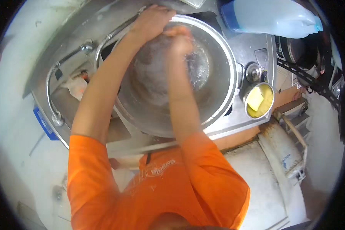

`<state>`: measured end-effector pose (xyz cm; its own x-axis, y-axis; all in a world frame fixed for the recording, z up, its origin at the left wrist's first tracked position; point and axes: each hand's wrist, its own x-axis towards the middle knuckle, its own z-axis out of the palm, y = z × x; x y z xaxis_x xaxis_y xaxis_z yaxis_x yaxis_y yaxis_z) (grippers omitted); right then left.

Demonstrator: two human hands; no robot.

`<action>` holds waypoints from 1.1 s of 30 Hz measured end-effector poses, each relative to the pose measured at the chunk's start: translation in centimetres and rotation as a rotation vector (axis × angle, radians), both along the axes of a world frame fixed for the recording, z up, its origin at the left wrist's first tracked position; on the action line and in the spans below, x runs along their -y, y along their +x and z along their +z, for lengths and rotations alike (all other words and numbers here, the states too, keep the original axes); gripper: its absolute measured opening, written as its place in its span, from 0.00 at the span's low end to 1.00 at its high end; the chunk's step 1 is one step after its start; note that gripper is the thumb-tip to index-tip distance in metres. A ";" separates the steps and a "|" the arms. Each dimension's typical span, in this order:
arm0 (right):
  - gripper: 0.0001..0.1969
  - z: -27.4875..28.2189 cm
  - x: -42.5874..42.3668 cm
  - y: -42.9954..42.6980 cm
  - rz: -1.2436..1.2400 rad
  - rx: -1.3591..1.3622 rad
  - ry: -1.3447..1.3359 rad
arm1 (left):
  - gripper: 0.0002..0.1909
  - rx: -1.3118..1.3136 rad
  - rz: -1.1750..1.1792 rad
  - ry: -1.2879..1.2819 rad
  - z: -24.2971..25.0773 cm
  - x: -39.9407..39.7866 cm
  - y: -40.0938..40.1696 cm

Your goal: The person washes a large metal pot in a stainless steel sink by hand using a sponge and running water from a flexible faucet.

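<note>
A large, wide metal pot (222, 97) sits tilted over the sink, with wet, cloudy streaks on its inner wall. My left hand (155, 21) grips its far rim at the upper left. Inside the pot, my right hand (182, 43) is near the far wall, blurred by motion. A reddish-orange patch shows at its fingers; whether that is a held thing or the fingers themselves I cannot tell. Beside the pot on the right stands a metal cup (258, 115) with a yellow sponge (255, 99) in it.
Flexible metal hoses (48, 86) with fittings run along the left of the steel sink counter (218, 128). A whitish cloth-like item (76, 86) lies in the left basin. A large pale-blue plastic bottle (270, 18) lies at the upper right. A metal lid (253, 72) is near the cup.
</note>
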<state>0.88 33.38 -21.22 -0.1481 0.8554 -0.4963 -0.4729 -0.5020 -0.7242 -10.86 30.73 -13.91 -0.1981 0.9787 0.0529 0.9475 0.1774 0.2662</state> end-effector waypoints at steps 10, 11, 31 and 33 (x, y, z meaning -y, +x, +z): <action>0.05 -3.2 5.4 -4.4 -0.086 0.679 0.114 | 0.14 -0.064 -0.142 0.071 -0.1 -1.9 -0.3; 0.04 -2.8 6.1 -3.8 0.019 0.534 0.180 | 0.14 -0.065 -0.155 0.065 -0.9 -1.7 -0.8; 0.08 -2.4 -4.8 10.4 -0.674 -0.050 -0.338 | 0.19 -0.062 -0.188 0.075 -0.5 -1.4 -1.1; 0.08 -1.8 -4.1 6.9 -0.539 0.057 0.114 | 0.18 -0.139 -0.192 0.097 -0.8 -2.5 -1.0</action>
<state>7.82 37.45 -23.02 0.3501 0.8515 -0.3903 -0.5994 -0.1165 -0.7919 -11.84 33.26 -14.74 0.0063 0.9867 0.1625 0.9900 -0.0290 0.1379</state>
